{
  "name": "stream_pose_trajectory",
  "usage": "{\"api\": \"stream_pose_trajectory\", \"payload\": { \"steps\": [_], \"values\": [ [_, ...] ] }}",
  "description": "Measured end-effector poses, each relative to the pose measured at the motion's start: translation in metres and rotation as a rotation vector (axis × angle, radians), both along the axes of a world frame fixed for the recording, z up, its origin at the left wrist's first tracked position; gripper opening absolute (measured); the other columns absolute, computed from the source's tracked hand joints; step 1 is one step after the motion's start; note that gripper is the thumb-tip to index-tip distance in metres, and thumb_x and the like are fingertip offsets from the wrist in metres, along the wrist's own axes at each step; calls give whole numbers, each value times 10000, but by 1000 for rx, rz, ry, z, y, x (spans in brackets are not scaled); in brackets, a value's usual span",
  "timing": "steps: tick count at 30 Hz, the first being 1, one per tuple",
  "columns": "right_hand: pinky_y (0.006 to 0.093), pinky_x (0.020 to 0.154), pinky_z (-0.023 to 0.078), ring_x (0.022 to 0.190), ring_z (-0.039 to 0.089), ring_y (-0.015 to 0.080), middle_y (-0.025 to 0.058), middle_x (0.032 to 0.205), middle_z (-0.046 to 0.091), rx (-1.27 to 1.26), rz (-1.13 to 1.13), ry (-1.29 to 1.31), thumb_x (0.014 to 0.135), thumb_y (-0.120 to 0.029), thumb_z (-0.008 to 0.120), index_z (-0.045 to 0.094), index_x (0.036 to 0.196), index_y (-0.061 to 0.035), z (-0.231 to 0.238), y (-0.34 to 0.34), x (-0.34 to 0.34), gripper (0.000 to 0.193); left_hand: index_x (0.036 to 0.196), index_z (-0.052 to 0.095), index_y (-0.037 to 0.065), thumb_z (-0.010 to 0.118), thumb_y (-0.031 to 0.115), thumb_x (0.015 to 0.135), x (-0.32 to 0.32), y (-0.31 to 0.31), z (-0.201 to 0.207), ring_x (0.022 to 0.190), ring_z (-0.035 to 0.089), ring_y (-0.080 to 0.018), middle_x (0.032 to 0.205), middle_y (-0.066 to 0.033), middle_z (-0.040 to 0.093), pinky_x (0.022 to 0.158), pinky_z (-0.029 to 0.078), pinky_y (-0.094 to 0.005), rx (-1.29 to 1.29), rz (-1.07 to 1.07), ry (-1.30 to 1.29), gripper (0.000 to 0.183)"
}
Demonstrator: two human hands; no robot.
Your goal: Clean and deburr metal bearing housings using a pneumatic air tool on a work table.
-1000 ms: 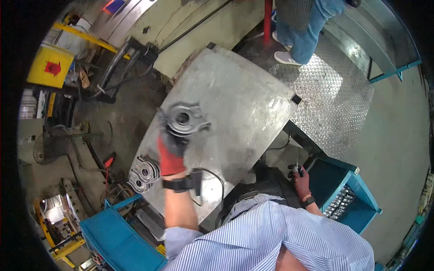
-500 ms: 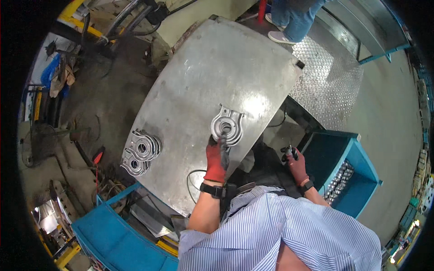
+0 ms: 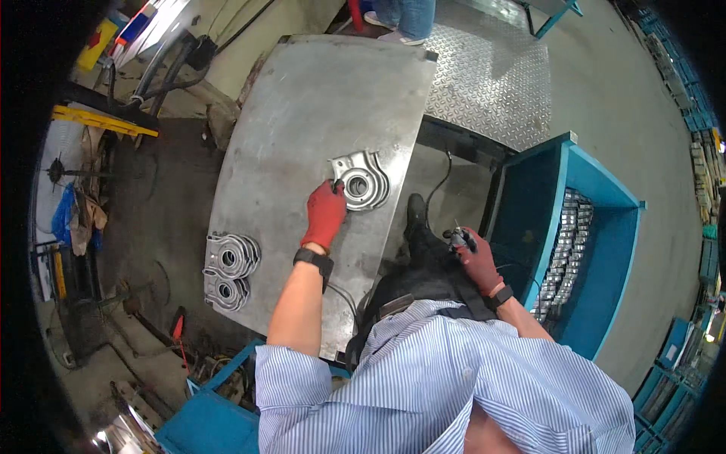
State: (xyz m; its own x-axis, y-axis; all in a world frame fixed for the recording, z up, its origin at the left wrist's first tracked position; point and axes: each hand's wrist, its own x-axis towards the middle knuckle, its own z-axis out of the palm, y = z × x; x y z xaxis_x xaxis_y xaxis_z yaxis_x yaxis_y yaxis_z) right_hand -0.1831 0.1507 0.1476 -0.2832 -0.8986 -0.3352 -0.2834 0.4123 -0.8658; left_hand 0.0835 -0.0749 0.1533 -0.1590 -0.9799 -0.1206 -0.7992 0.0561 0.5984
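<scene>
A small pile of silvery stamped metal brackets (image 3: 368,198), each with a round ring opening, lies near the right edge of the metal table (image 3: 302,106). My left hand (image 3: 327,212), in a red glove with dark fingertips, pinches the left rim of this pile's top bracket. Off the table's right side, above my lap, my right hand (image 3: 476,259) is closed around a small grey tool (image 3: 458,238) with a thin pointed tip. The tool's exact kind cannot be made out. More brackets (image 3: 231,257) sit in two overlapping stacks at the table's left edge.
At my right stands a blue metal bin (image 3: 605,265) holding rows of shiny metal parts (image 3: 563,250). Another blue container (image 3: 204,424) is at lower left. Beyond the table, a person's legs (image 3: 408,17) stand by a tread-plate platform (image 3: 491,83). A cable (image 3: 439,181) hangs beside the table.
My view has turned, so the table appears further left. My left hand has shifted from the bracket's lower side to its left rim. The right hand still grips the tool.
</scene>
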Motion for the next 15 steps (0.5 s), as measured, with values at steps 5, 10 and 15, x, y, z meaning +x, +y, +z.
{"api": "stream_pose_trajectory", "payload": {
  "steps": [5, 10, 15],
  "values": [
    [317, 794, 471, 876, 615, 198, 132, 963, 657, -26, 156, 6, 855, -120, 602, 570, 1151, -19, -3, -5, 15, 315, 990, 619, -41, 544, 220, 908, 24, 70, 3, 826, 633, -356, 857, -230, 651, 711, 471, -418, 77, 271, 213, 284],
    [402, 901, 455, 1038, 587, 357, 204, 1111, 618, 12, 469, 119, 833, -168, 631, 559, 1204, -50, 6, -17, 47, 397, 1005, 626, -62, 526, 200, 934, 63, 144, -56, 698, 633, -224, 818, -161, 670, 634, 511, -362, 432, 534, 668, 289],
    [411, 933, 435, 1082, 555, 373, 212, 1157, 591, 26, 602, 164, 842, -206, 619, 556, 1210, -37, -10, -23, 59, 410, 880, 624, -71, 566, 184, 921, 34, 150, -1, 609, 609, -180, 769, -98, 639, 560, 552, -335, 583, 530, 950, 265]
  ]
}}
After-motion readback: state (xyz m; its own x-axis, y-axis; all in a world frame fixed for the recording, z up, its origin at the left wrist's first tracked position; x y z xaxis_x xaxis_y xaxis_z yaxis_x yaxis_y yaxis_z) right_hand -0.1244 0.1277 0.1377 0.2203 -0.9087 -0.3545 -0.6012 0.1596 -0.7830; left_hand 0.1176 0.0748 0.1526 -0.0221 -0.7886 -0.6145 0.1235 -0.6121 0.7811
